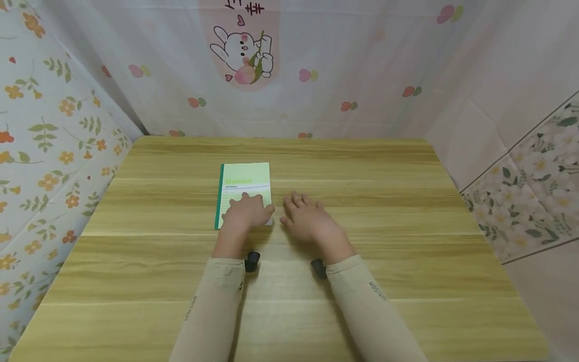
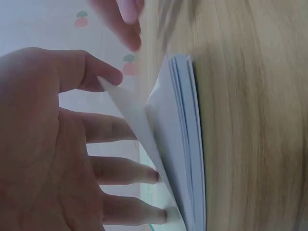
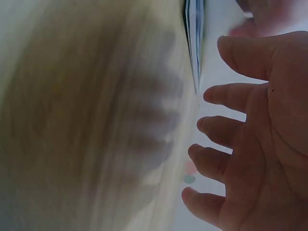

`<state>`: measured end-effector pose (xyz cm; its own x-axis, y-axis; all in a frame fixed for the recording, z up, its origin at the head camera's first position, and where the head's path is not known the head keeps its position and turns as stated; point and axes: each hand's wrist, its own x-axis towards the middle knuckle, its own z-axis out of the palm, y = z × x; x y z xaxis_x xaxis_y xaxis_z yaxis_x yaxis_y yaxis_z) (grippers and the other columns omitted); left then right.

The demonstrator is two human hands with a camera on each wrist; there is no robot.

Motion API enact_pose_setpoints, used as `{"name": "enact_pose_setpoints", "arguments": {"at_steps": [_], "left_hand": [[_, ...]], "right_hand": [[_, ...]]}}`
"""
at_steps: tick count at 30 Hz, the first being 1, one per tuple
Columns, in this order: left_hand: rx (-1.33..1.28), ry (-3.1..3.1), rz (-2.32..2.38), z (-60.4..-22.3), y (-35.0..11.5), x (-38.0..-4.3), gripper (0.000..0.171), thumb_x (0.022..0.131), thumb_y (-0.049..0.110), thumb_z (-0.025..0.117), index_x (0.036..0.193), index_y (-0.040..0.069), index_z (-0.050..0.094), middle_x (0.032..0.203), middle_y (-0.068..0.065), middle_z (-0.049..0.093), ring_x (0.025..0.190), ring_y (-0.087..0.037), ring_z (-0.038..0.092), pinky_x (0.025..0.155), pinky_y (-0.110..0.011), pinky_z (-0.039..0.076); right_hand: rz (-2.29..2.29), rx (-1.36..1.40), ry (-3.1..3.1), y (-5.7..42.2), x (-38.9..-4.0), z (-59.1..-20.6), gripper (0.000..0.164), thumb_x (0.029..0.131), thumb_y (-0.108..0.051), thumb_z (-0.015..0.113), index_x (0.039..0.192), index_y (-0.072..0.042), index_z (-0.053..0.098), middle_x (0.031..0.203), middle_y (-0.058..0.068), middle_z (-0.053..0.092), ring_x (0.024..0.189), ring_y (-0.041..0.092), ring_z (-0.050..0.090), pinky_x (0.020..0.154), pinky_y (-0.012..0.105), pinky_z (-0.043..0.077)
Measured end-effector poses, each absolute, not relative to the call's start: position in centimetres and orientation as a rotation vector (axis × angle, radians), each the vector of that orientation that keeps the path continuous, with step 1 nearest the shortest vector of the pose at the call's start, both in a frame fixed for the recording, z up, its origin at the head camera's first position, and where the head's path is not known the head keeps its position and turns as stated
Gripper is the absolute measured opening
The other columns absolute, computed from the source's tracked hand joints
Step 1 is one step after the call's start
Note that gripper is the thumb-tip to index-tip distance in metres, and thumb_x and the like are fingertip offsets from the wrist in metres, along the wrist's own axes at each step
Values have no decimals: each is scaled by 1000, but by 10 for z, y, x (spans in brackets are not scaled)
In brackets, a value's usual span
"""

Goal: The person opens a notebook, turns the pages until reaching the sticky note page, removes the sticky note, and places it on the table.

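A light green notebook [image 1: 247, 176] with a dark green spine lies on the wooden table, "Gambit" printed on its cover. My left hand [image 1: 246, 211] is over its lower part, palm down with fingers extended. In the left wrist view the cover [image 2: 139, 125] stands tilted away from the white pages [image 2: 185, 125]. The left fingers [image 2: 122, 170] lie along the cover's outer side, partly hidden by it, with the thumb close to its raised corner. My right hand [image 1: 309, 220] is palm down above the table, right of the notebook, fingers spread and holding nothing.
The wooden table [image 1: 407, 211] extends around the notebook on all sides. A white curtain [image 1: 325, 105] with a rabbit print hangs behind it, and a floral cloth [image 1: 59, 166] hangs at the left. Black wrist cameras [image 1: 252, 261] sit under both wrists.
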<state>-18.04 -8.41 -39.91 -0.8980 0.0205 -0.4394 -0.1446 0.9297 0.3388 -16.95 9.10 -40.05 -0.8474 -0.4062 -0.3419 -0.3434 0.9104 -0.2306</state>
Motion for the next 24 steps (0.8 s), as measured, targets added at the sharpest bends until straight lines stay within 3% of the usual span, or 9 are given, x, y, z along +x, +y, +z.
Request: {"name": "enact_pose_setpoints", "arguments": {"at_steps": [3, 10, 21, 22, 24], "left_hand": [[-23, 2654, 506, -398, -82, -180, 62, 99, 51, 31, 146, 13, 46, 158, -23, 29, 140, -56, 27, 100, -76, 33], [165, 2684, 596, -393, -82, -180, 56, 103, 38, 24, 140, 7, 51, 144, -16, 53, 131, -40, 50, 106, -55, 42], [283, 2611, 1024, -376, -101, -180, 53, 103, 29, 23, 142, 5, 49, 147, -12, 50, 140, -30, 43, 115, -48, 35], [275, 2602, 1072, -372, -103, -178, 53, 103, 28, 24, 143, 5, 48, 142, -13, 54, 136, -29, 46, 114, -47, 36], [262, 2583, 1169, -364, -109, -175, 52, 102, 26, 24, 147, 8, 43, 119, -17, 61, 109, -27, 58, 101, -45, 45]], "right_hand": [[-201, -563, 2689, 86, -169, -404, 64, 104, -48, 34, 158, -16, 20, 166, 10, 11, 153, 35, 11, 120, 62, 14], [-119, -575, 2702, 78, -169, -412, 65, 104, -50, 33, 158, -19, 16, 167, 7, 9, 153, 34, 11, 119, 63, 16], [-82, -438, 2719, 88, -168, -414, 66, 100, -47, 47, 157, -25, 24, 166, 6, 15, 153, 33, 12, 118, 67, 8], [-90, -434, 2719, 91, -168, -415, 66, 100, -47, 48, 157, -24, 24, 166, 7, 16, 153, 34, 12, 118, 67, 8], [-98, -429, 2717, 98, -168, -416, 66, 100, -47, 48, 157, -24, 24, 166, 8, 15, 153, 34, 12, 118, 66, 9]]}}
